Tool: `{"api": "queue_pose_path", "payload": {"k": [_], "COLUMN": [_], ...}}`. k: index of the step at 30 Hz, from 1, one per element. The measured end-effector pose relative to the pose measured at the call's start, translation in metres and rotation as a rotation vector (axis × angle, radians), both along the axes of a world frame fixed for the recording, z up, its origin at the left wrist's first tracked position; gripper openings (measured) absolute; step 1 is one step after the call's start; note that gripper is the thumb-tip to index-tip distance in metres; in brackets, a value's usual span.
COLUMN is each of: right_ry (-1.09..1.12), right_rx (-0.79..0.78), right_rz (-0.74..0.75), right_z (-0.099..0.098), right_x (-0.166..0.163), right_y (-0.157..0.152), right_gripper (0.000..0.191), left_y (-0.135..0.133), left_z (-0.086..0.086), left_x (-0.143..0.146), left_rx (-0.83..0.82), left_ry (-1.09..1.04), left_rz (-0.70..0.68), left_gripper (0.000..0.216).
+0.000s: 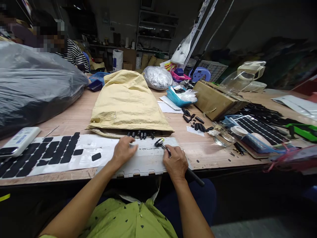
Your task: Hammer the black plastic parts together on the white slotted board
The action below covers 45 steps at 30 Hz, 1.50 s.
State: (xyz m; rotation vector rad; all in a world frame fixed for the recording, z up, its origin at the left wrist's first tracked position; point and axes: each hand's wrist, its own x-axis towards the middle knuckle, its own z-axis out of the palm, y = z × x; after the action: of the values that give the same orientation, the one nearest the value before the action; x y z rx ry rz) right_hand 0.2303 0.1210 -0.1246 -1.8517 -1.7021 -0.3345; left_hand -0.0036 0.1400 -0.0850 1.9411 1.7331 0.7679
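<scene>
My right hand is closed around the black handle of a small hammer. Its metal head, with a yellowish face, lies low over a grey-white board at the table's front edge. To the left, my left hand is over the board's left part, its thumb and fingers apart, with nothing visible in it. Just beyond its fingertips, several small black cylindrical parts stick out from under the mouth of a yellow woven sack.
On the left lie a sheet of black stickers, a white device and a large grey plastic bag. Black handles, a cardboard box and a blue basket sit right. A person in striped clothing is at back left.
</scene>
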Motion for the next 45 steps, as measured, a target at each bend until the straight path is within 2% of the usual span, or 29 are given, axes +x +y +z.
{"api": "queue_pose_path", "payload": {"k": [2,4,7,10,15,20,23,29,34,38,45], "right_ry": [-0.006,-0.005,0.002,0.014,0.02,0.014,0.017,0.025,0.21,0.411,0.38], "right_rx": [-0.001,-0.004,-0.015,-0.023,-0.019,-0.018,-0.029,-0.055,-0.019,-0.062,0.001], "right_rz": [0.003,0.001,0.0,0.007,-0.001,-0.006,-0.003,0.051,0.124,0.324,0.43], "right_z": [0.0,0.0,-0.001,-0.002,-0.002,-0.001,-0.001,-0.002,0.01,0.021,0.022], "right_x": [0.0,0.0,0.001,0.001,0.001,0.0,0.001,0.005,-0.001,-0.013,-0.021], "right_y": [0.0,0.0,0.001,0.001,0.001,0.0,0.0,0.001,-0.017,-0.034,-0.046], "right_gripper": [0.022,0.022,0.022,0.022,0.022,0.021,0.021,0.024,0.031,0.034,0.033], "left_y": [0.025,0.043,0.055,0.054,0.027,-0.002,-0.005,0.001,0.001,0.002,0.0], "left_z": [0.001,0.002,0.003,0.004,0.013,0.013,0.002,-0.015,-0.016,-0.017,-0.016], "left_x": [-0.006,-0.01,-0.009,-0.01,-0.026,-0.017,0.0,0.01,0.009,0.009,0.009], "left_rx": [0.036,0.034,-0.025,-0.075,-0.125,-0.054,-0.009,0.041,0.03,0.031,0.026], "left_ry": [0.055,0.095,0.17,0.218,0.233,0.108,0.091,0.047,0.023,0.001,0.007], "left_rz": [0.189,0.274,0.32,0.323,0.236,-0.129,-0.242,-0.254,-0.255,-0.264,-0.277], "left_gripper": [0.02,0.021,0.023,0.025,0.025,0.017,0.013,0.015,0.016,0.018,0.018]}}
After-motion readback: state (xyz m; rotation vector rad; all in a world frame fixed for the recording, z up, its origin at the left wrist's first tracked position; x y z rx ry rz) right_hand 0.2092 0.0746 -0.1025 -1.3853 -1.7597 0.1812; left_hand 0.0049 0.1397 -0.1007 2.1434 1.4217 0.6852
